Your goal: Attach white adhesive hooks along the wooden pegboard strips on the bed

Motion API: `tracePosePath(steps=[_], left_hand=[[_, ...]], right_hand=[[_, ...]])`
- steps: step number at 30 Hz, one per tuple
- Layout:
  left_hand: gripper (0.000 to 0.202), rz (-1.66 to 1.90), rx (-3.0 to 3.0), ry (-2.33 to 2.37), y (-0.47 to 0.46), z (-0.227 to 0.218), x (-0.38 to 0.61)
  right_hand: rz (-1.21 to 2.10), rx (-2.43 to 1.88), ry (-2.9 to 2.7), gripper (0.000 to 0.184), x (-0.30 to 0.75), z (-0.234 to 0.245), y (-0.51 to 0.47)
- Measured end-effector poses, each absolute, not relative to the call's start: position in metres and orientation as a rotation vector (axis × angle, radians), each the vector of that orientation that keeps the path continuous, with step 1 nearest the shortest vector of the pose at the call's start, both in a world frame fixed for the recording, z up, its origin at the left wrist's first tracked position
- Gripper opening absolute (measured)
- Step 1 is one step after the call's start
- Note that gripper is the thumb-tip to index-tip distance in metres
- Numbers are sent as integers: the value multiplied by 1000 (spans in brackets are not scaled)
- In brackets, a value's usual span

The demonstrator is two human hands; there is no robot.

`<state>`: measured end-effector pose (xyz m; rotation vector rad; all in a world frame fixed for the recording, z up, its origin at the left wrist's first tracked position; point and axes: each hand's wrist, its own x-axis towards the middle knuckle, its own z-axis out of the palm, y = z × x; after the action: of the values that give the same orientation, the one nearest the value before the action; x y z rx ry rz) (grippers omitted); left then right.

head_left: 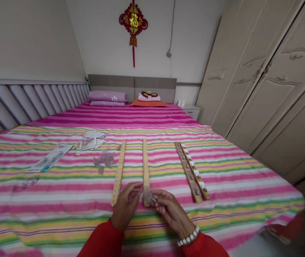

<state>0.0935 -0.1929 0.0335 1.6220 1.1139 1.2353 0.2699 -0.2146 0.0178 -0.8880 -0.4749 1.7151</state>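
Over the near end of the middle pale wooden strip (145,157), my two hands are close together. My right hand (171,210), with a white bead bracelet at its wrist, pinches a small translucent plastic packet (147,195) with something shiny at its right side. My left hand (127,203) is closed at the packet's left, thumb and fingers together; what lies between them is too small to make out. A second pale strip (119,167) with rows of holes lies just left. Several similar translucent packets (104,160) are heaped beyond it.
Two strips lie at right: a brownish strip (188,171) with metal pieces and another strip (194,167) with white and metal pieces. At left are papers (92,139), a long flat package (50,158) and a small clear item (31,182). All rest on a striped bedsheet (235,200).
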Motion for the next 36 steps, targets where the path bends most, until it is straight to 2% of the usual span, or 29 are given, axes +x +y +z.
tracePosePath(steps=[5,8,16,29,36], left_hand=[[41,1091,1150,1150,-173,33,110],[43,1095,1055,1158,-156,31,117],[36,1040,1012,1217,-121,17,120],[17,1031,1062,1319,-110,1,124],[16,1005,1091,1339,-107,-3,123]], right_hand=[[1561,-929,-452,27,262,14,-190],[1489,-966,-493,24,257,12,-180],[1305,-1145,-674,17,256,-2,-154],[1279,-1240,-699,12,253,-18,-142],[1252,-1243,-704,12,251,-22,-140]])
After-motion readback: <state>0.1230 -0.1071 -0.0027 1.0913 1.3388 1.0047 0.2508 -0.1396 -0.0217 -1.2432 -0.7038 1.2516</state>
